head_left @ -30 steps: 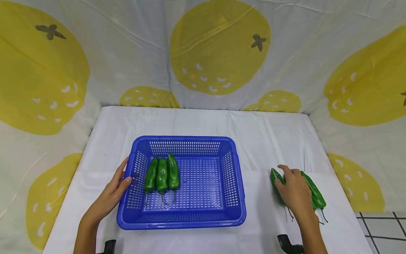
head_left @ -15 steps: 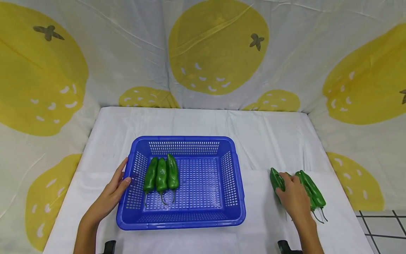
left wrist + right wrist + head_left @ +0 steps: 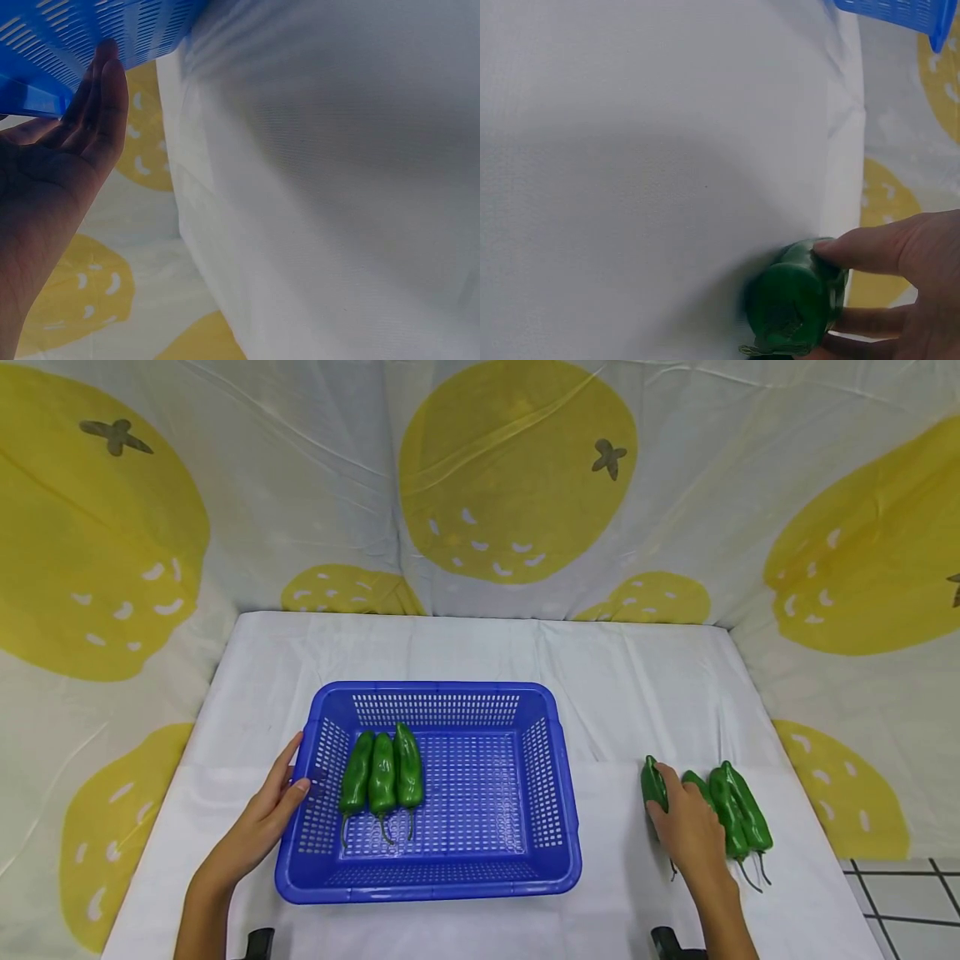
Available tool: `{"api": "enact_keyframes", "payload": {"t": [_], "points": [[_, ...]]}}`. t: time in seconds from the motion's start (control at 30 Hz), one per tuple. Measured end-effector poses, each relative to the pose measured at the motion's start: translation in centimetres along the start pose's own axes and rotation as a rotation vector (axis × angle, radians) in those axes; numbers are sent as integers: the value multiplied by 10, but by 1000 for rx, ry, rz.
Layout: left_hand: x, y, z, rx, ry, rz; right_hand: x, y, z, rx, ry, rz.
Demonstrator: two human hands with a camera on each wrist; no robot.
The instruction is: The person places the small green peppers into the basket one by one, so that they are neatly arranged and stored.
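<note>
Currently: right hand curled round the leftmost green pepper of the loose group on the table's right side, thumb on its left flank, fingers over the top; wrist view confirms the grip, thumb pressed onto the pepper's blunt end, pepper lying against the white tablecloth. Cannot tell whether lifted clear of the cloth or resting on it. Just beside that hand, three more green peppers lying side by side, tips pointing away, thin stems toward the near edge, touching one another. Left hand flat and relaxed, fingers straight, resting against the outer left wall of the blue basket; wrist view shows fingertips touching the slotted blue wall under the rim, nothing gripped. Hands well apart, basket between them. Inside the basket, left part of the floor, a row of three peppers placed parallel, touching, stems toward the near wall. Basket roughly centred on the table, slightly left, rectangular, perforated walls and floor. Table covered in white cloth, lightly creased. Behind and on both sides, a white backdrop printed with large yellow lemons. Tiled floor visible at lower right.
</note>
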State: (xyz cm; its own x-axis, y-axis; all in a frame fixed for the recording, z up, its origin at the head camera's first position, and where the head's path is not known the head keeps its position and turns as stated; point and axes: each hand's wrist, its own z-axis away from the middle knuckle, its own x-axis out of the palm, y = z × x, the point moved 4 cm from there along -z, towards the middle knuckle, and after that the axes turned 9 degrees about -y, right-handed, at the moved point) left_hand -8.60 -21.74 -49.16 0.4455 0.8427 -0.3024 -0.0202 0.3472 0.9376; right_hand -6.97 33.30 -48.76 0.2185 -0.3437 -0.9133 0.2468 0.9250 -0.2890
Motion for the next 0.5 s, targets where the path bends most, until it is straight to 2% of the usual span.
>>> {"api": "enact_keyframes", "payload": {"t": [0.5], "points": [[0,-1,0,-5,1,0,-5,-7,1,-13,39,-25]]}}
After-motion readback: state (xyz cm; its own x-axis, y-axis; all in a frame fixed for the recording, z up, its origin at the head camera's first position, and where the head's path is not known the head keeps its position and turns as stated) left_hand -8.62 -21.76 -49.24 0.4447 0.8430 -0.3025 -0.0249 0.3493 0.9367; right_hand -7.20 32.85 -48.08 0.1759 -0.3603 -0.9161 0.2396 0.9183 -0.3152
